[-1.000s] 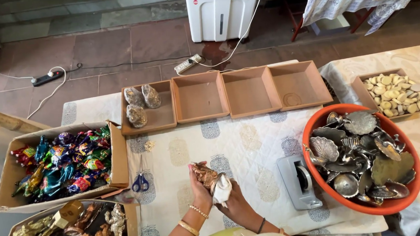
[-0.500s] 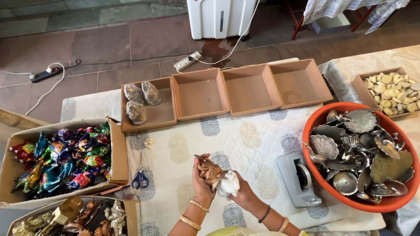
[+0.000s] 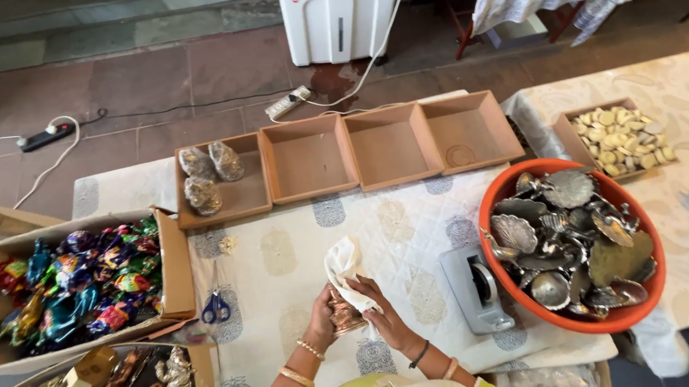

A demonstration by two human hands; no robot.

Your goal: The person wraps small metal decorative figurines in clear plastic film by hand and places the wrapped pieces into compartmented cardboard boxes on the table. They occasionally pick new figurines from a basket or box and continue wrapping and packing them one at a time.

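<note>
My left hand (image 3: 321,321) grips a small copper-coloured metal figurine (image 3: 344,316) low in the middle of the view, over the patterned white tablecloth (image 3: 410,221). A white cloth (image 3: 343,267) is in my right hand (image 3: 381,315), pressed against the figurine, with its loose end sticking up above both hands. Bangles sit on both wrists.
A row of brown cardboard trays (image 3: 389,143) stands behind my hands; the leftmost (image 3: 241,196) holds three wrapped pieces. An orange basin (image 3: 639,315) of metal shell dishes sits right, with a grey tape dispenser (image 3: 471,289) beside it. Blue scissors (image 3: 216,307) and boxes of colourful figurines (image 3: 71,282) lie left.
Both hands have shifted slightly down and toward me with the figurine. The cloth has opened out and now stands up above the hands, covering more of the figurine.
</note>
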